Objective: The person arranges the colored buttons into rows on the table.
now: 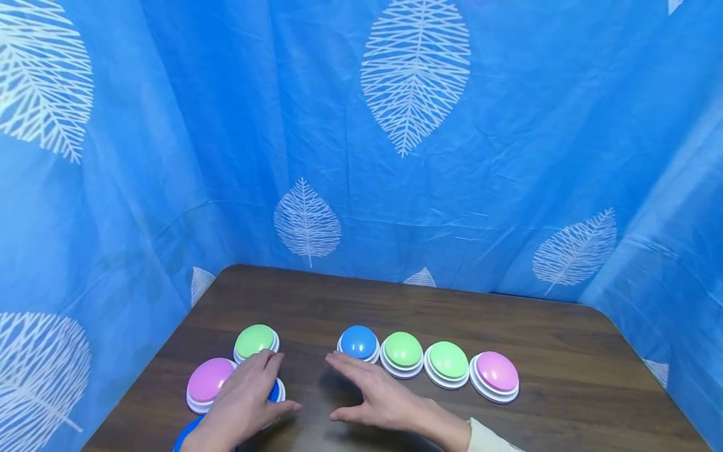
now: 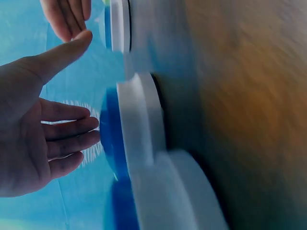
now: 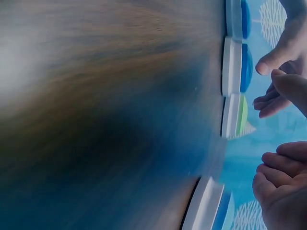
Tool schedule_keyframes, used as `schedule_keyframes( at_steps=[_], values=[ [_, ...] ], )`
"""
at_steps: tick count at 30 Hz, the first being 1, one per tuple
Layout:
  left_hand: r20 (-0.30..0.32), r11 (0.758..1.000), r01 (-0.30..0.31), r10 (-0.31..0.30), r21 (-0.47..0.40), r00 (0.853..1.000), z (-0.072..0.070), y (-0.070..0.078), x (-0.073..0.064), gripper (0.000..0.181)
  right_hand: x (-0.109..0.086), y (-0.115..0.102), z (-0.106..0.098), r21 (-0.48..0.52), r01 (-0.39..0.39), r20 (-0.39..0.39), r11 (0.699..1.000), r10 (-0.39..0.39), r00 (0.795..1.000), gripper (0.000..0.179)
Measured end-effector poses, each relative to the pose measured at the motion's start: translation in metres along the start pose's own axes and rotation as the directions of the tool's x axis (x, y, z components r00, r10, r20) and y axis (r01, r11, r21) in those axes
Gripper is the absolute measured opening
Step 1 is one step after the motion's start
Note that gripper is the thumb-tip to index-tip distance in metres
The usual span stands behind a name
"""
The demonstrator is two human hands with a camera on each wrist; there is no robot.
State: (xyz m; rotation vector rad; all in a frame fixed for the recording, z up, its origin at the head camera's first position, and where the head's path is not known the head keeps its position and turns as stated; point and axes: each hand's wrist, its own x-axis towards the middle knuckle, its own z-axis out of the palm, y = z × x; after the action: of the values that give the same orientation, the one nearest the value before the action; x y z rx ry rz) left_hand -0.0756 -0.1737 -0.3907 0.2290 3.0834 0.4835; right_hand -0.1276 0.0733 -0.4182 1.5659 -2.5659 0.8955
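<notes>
My left hand point(image 1: 248, 398) hovers over the left group of buttons, thumb stretched to the right and nothing in its grasp. Partly covered by it is a blue dome button point(image 1: 275, 390) on a white base. A green button point(image 1: 254, 341) lies just beyond its fingers, and a pink button point(image 1: 209, 380) to its left. In the left wrist view, the fingers extend close beside a blue dome point(image 2: 112, 132). Facing it, my right hand point(image 1: 384, 395) is held with thumb and fingers apart, also holding nothing. Its fingertips reach the near side of another blue button point(image 1: 359, 343).
Right of that blue button, a row continues with a green button point(image 1: 403, 349), a second green button point(image 1: 449, 360) and a pink button point(image 1: 497, 370). All rest on a dark wooden table point(image 1: 565, 351). Blue curtains point(image 1: 339, 125) with white leaf prints surround the table's back and sides.
</notes>
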Motion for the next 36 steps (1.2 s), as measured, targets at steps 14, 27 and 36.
schedule_keyframes(
  at_steps=[14, 27, 36],
  values=[
    [0.025, 0.998, 0.055, -0.054, -0.036, 0.998, 0.001, -0.031, -0.022, 0.103, 0.052, -0.015, 0.028, 0.006, -0.032, 0.12, 0.999, 0.031, 0.992, 0.075],
    [0.055, 0.998, 0.045, -0.043, -0.037, 0.998, 0.003, -0.044, -0.023, 0.097, 0.081, -0.025, 0.052, -0.037, 0.014, 0.156, 0.999, -0.008, 0.988, 0.076],
    [0.053, 0.999, -0.014, 0.017, -0.044, 0.998, 0.001, -0.046, -0.024, 0.089, 0.087, -0.024, 0.061, 0.023, 0.022, 0.196, 0.999, -0.026, 0.98, 0.073]
  ],
)
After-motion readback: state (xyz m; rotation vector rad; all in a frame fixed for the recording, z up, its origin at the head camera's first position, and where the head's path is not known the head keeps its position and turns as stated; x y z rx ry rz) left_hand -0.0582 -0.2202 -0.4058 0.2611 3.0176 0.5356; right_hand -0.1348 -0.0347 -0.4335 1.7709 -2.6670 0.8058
